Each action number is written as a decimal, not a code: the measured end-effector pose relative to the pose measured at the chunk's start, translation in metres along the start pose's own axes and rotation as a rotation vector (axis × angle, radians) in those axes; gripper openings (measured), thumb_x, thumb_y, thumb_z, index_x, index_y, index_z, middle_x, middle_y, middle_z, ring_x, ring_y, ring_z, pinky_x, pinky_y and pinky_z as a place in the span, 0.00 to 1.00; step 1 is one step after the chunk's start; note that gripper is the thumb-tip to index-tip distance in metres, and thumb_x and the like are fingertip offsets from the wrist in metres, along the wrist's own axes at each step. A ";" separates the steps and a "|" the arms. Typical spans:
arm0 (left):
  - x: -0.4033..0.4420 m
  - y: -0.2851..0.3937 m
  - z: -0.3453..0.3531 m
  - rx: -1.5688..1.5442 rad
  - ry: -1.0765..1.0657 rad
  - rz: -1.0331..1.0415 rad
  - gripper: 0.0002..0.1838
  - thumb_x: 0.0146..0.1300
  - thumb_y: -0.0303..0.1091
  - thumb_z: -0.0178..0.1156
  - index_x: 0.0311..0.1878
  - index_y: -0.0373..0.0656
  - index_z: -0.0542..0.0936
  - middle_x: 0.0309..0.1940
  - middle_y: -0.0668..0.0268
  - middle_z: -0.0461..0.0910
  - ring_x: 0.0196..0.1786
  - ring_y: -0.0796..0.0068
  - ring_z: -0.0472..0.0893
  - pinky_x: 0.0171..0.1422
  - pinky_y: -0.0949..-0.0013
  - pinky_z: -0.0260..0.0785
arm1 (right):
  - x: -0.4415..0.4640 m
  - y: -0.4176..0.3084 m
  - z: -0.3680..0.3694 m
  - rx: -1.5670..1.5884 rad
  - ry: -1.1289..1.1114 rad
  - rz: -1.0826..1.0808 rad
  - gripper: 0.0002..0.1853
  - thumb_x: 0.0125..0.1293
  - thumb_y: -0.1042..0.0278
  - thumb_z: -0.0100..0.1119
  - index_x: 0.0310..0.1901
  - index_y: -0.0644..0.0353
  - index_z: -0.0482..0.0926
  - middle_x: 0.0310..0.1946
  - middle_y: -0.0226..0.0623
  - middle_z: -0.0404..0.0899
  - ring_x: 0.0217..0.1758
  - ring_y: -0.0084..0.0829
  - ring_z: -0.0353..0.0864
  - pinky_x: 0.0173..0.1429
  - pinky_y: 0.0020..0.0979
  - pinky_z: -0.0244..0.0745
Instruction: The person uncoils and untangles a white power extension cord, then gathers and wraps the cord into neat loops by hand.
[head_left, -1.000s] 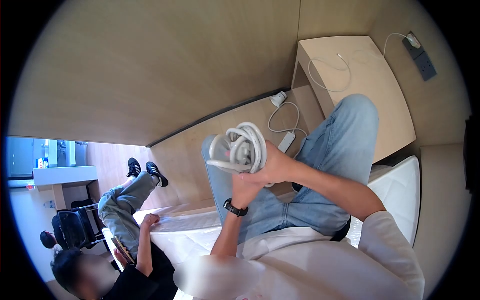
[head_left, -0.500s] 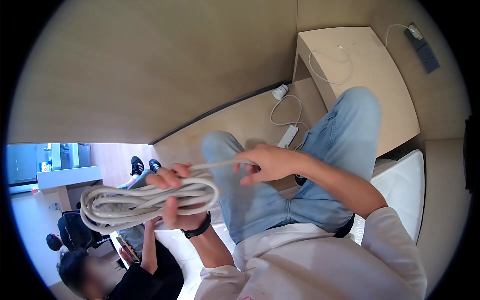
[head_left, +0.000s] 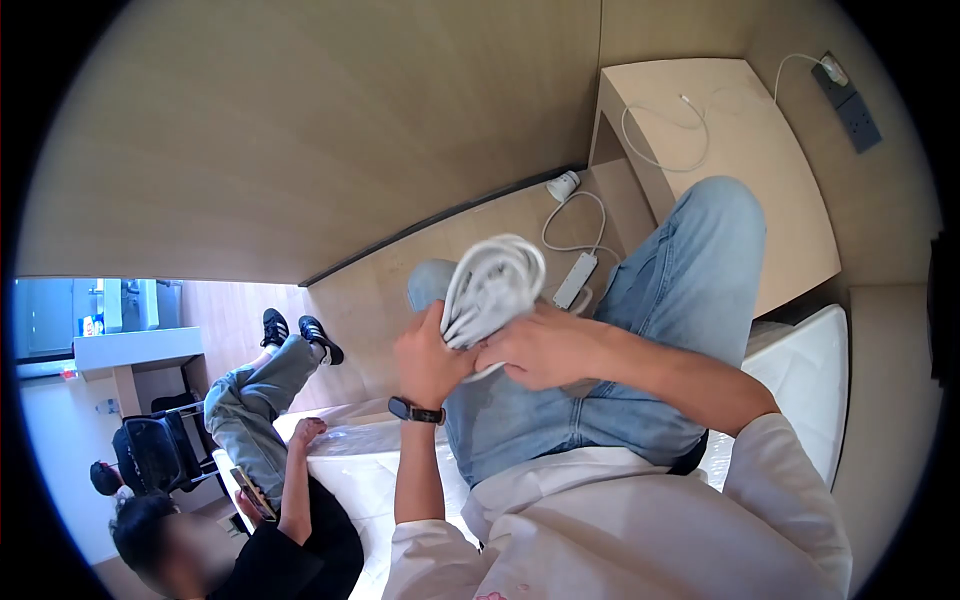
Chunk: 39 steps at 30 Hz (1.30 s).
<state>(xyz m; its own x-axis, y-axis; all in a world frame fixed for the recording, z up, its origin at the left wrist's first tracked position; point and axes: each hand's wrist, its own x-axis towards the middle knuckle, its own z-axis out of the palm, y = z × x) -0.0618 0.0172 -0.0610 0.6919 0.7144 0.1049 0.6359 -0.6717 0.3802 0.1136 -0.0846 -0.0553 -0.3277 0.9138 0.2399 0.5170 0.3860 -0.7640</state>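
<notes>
A coiled white cable (head_left: 495,280) stands upright above my knees, its loops bunched into a bundle. My left hand (head_left: 433,358) is closed around the bundle's lower left side, with a dark watch on the wrist. Close beside it, my right hand (head_left: 545,348) presses against the lower right of the coil, fingers curled on the cable. A short bend of cable shows beneath the two hands. Parts of the loops are hidden behind my fingers. On the floor past the coil lies a white power strip (head_left: 575,281) with a thin cord.
A white plug (head_left: 563,185) lies by the wall. A wooden cabinet (head_left: 740,150) with a thin white cable (head_left: 660,165) on top stands at the right, below a wall socket (head_left: 857,122). At the left another person (head_left: 300,520) sits holding a phone (head_left: 253,493).
The coil has swung from lying sideways at the left to upright in the middle. My left hand has turned and moved right, and my hands now meet at its base.
</notes>
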 end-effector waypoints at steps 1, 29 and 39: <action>0.000 0.000 0.004 -0.150 -0.087 -0.058 0.24 0.43 0.41 0.73 0.41 0.39 0.77 0.35 0.52 0.80 0.42 0.54 0.81 0.44 0.64 0.73 | 0.001 -0.003 -0.008 0.002 0.002 0.001 0.11 0.51 0.76 0.53 0.38 0.56 0.79 0.30 0.45 0.80 0.38 0.47 0.81 0.41 0.44 0.76; -0.060 0.024 0.041 -1.507 -0.858 -0.370 0.39 0.46 0.66 0.68 0.45 0.40 0.71 0.27 0.65 0.77 0.29 0.75 0.79 0.33 0.73 0.72 | 0.012 0.025 -0.052 -0.062 0.478 0.263 0.11 0.40 0.78 0.60 0.29 0.56 0.76 0.17 0.33 0.68 0.20 0.35 0.72 0.25 0.34 0.66; -0.065 0.039 0.039 -1.521 -0.862 -0.463 0.38 0.48 0.53 0.72 0.55 0.38 0.68 0.29 0.64 0.77 0.34 0.74 0.78 0.37 0.72 0.72 | 0.016 0.012 -0.030 -0.094 0.595 0.290 0.10 0.42 0.80 0.59 0.30 0.57 0.78 0.21 0.35 0.72 0.23 0.37 0.76 0.27 0.35 0.68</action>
<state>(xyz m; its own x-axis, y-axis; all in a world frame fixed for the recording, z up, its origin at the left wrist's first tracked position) -0.0690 -0.0631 -0.0890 0.8479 0.1470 -0.5094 0.3156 0.6321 0.7077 0.1386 -0.0611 -0.0426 0.3131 0.8858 0.3426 0.5938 0.0989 -0.7985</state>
